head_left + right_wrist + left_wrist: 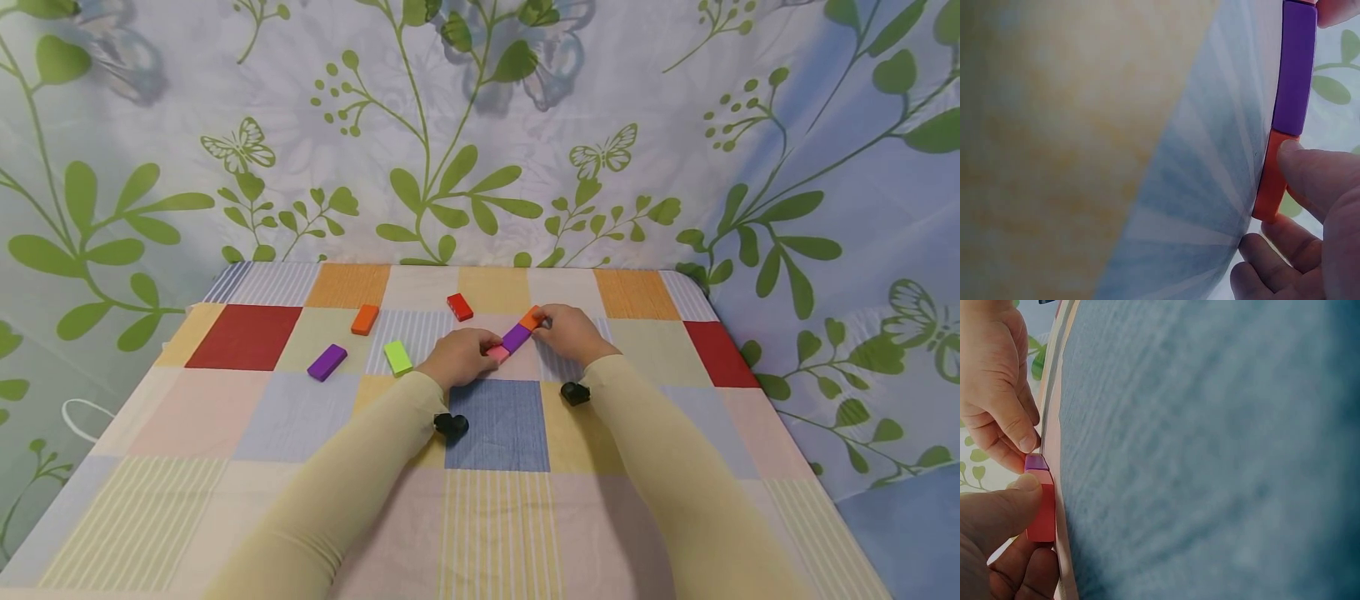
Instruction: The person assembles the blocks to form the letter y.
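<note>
Now your left hand [462,357] pinches a pink block [1042,512], your right hand [572,333] pinches an orange block [1269,181]; between them, a purple block [1295,69] touches both blocks.

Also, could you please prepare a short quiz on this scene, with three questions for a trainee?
1. Which block does the left hand grip? A) green B) pink C) purple
2. True or false: the right hand holds nothing.
3. How many blocks lie apart from the row between the hands?

Key:
1. B, the pink block.
2. False; it grips the orange end block.
3. Four: second orange block, loose purple block, green block, red block.
</note>
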Action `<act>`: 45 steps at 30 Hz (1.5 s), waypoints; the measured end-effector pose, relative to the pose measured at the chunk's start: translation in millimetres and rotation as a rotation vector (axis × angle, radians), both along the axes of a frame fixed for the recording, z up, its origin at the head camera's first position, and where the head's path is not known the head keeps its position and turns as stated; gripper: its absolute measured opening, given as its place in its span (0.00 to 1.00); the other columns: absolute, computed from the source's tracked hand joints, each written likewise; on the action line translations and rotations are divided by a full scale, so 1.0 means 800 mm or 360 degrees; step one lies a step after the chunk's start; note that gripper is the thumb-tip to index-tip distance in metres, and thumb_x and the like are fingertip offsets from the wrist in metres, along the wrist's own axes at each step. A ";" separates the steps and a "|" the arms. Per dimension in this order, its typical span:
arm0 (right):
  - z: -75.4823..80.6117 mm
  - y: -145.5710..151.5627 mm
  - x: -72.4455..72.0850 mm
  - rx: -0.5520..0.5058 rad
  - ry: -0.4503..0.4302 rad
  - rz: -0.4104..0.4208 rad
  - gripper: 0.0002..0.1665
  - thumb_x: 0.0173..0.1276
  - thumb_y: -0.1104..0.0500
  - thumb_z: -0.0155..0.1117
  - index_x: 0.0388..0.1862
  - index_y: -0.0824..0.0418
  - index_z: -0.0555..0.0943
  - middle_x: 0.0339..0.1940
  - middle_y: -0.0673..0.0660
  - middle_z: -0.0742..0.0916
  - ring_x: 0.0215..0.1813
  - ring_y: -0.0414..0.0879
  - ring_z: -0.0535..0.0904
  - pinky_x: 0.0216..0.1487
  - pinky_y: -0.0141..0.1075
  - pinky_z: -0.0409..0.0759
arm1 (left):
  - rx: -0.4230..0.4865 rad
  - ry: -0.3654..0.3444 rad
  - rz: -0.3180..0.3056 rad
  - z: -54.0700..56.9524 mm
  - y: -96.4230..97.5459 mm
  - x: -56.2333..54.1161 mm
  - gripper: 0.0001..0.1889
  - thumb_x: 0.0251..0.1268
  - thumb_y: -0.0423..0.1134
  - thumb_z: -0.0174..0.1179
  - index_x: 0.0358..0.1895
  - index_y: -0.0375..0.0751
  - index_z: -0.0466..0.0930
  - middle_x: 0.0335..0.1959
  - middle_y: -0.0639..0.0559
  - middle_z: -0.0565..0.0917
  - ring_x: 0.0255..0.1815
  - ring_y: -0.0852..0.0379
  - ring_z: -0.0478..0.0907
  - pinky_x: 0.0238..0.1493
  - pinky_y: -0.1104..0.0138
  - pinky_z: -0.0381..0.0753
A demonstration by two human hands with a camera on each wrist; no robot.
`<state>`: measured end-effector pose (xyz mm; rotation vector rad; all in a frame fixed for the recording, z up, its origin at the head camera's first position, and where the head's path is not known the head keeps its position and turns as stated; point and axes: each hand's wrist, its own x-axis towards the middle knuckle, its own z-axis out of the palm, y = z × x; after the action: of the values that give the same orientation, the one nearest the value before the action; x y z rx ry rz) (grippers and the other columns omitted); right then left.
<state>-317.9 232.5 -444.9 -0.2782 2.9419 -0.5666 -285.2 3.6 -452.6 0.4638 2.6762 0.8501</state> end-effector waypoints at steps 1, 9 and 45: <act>0.000 0.000 0.000 -0.0002 0.0001 -0.0001 0.20 0.77 0.55 0.67 0.64 0.60 0.83 0.63 0.60 0.87 0.58 0.55 0.80 0.69 0.51 0.76 | 0.0000 0.0001 -0.0001 0.000 0.000 0.000 0.23 0.71 0.45 0.69 0.67 0.51 0.83 0.56 0.52 0.88 0.54 0.51 0.80 0.66 0.52 0.77; 0.006 -0.001 0.007 -0.0025 0.0024 0.0015 0.19 0.76 0.57 0.68 0.63 0.61 0.82 0.62 0.61 0.87 0.59 0.57 0.80 0.69 0.52 0.76 | -0.0031 0.0031 -0.0030 0.004 -0.001 0.001 0.23 0.71 0.45 0.68 0.68 0.51 0.83 0.55 0.52 0.88 0.52 0.51 0.80 0.65 0.53 0.77; 0.012 -0.021 0.062 0.0061 -0.0177 0.0436 0.36 0.74 0.47 0.69 0.79 0.47 0.73 0.87 0.63 0.61 0.85 0.63 0.60 0.83 0.57 0.62 | -0.0183 0.0273 0.0045 0.016 -0.065 -0.035 0.25 0.72 0.48 0.66 0.69 0.48 0.79 0.68 0.45 0.81 0.73 0.42 0.75 0.73 0.40 0.70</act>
<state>-268.1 215.7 -435.4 -0.6118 2.7397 -0.4701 -313.1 -48.5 -440.1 0.4930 2.8760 0.6876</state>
